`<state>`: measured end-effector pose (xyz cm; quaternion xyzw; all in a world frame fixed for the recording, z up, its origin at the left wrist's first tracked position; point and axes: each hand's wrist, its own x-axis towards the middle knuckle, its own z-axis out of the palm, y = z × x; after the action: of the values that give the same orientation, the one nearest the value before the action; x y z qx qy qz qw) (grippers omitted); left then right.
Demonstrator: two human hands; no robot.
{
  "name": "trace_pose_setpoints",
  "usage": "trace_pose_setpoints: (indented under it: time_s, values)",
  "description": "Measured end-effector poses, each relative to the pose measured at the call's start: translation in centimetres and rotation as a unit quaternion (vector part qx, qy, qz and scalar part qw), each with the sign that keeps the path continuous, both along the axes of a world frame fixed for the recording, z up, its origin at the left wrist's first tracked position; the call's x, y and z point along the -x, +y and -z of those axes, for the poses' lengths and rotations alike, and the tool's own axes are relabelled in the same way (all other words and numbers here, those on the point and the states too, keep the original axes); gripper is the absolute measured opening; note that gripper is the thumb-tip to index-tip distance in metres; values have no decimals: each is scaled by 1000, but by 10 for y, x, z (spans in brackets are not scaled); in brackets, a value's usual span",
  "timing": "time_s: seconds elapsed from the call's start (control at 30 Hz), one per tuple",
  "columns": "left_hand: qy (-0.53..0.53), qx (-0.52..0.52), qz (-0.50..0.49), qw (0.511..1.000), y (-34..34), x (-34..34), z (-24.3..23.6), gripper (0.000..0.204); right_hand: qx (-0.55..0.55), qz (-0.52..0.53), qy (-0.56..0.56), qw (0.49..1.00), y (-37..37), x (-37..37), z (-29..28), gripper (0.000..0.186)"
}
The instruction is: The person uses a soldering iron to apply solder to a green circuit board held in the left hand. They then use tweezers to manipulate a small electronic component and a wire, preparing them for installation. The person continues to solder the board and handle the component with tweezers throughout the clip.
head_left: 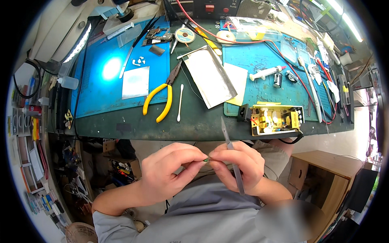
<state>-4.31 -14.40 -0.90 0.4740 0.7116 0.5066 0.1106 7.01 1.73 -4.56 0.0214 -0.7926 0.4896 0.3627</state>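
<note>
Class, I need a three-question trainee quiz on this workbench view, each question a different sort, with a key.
1. True or false: the yellow-handled pliers lie on the bench, in neither hand.
2. Which hand holds the metal tweezers? A) left hand B) right hand
3. Fill in: both hands pinch a tiny ____ part between their fingertips.

Key: 1 true; 2 B; 3 green. The open yellow circuit board sits at the bench edge, beyond the right hand.
</note>
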Motion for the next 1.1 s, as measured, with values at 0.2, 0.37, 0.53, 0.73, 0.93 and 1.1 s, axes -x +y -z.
trace_pose_setpoints:
  time_s: [0.2, 0.37, 0.53, 0.73, 0.93, 1.1]
  values:
    - [-78, 28, 8, 997, 0, -4, -2, 17, 23, -12, -25, 999, 0, -3, -2, 21]
    - [-187, 15, 49, 981, 1, -2, -5, 16, 133, -36, -79, 987, -6, -7, -9, 13]
    - [-246, -17, 69, 967, 1, -1, -3, 16, 320, -88, -193, 923, -8, -15, -24, 9]
    - [-314, -8, 65, 947, -3, -3, 0, 17, 392, -97, -226, 887, -10, -16, -25, 13]
    - [-398, -16, 38, 916, -4, -7, 1, 17, 420, -101, -240, 869, -11, -16, -26, 12]
    - [-418, -17, 30, 908, -5, -7, 2, 15, 421, -95, -233, 872, -12, -15, -28, 11]
